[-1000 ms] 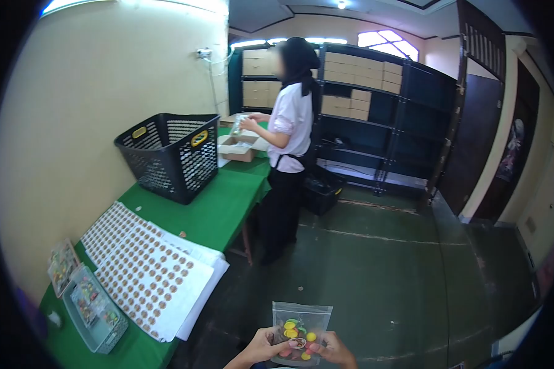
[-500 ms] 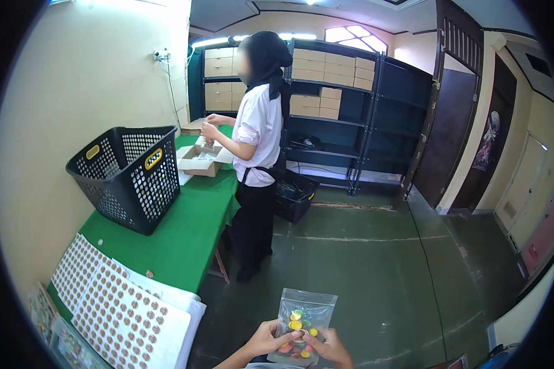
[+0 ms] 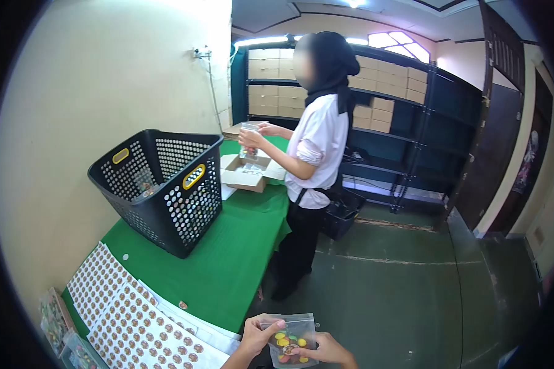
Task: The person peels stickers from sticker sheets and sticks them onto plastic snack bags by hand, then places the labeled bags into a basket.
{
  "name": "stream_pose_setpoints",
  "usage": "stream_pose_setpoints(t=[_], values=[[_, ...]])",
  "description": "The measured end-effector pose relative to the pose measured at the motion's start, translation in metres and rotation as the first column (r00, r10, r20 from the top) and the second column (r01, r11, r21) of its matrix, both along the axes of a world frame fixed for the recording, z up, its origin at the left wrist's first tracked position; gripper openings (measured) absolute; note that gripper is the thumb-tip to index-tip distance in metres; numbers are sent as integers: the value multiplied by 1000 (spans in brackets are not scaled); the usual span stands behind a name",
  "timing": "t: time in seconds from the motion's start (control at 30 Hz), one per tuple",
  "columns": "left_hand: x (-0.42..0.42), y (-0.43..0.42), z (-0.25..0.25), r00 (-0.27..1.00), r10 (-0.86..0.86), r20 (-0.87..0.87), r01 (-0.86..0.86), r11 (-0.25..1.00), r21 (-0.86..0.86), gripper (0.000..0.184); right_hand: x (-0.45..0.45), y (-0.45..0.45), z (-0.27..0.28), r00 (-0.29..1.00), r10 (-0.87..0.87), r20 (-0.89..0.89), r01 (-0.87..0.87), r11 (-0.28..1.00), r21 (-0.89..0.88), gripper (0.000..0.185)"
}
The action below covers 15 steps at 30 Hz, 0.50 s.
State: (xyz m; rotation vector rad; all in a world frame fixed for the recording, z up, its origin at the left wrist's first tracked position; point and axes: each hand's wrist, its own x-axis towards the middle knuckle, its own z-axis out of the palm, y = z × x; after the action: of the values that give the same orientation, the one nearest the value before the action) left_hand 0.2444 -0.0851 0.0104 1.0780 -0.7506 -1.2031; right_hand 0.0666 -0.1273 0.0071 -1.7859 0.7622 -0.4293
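Low in the view, a clear zip bag (image 3: pixel 305 326) of yellow, red and green round pieces is held between my two hands. My left hand (image 3: pixel 257 337) pinches its upper left side, thumb across the front. At the lower right side, my right hand (image 3: pixel 330 352) grips the bag, its thumb by a small round sticker (image 3: pixel 290 349) on the front. To the left lie white sheets of round printed stickers (image 3: pixel 157 326) on the green-covered table (image 3: pixel 212 258).
A black perforated basket (image 3: pixel 194 230) with bags inside stands on the table. Behind it is an open cardboard box (image 3: pixel 243 179), where a co-worker (image 3: pixel 326 141) holds a similar bag. Clear containers (image 3: pixel 55 320) sit at lower left; shelves with boxes (image 3: pixel 381 117) line the back.
The view has turned left, so the table and co-worker appear further right. My left hand has moved up along the bag. The co-worker's bag now shows clearly above the box.
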Motion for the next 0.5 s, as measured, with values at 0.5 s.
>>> stream_pose_setpoints(t=[0.5], values=[[67,-9,-3,858,495,135,-496,868,-26,11,142,-88,-16,829,471,301,-548,793,268,30]])
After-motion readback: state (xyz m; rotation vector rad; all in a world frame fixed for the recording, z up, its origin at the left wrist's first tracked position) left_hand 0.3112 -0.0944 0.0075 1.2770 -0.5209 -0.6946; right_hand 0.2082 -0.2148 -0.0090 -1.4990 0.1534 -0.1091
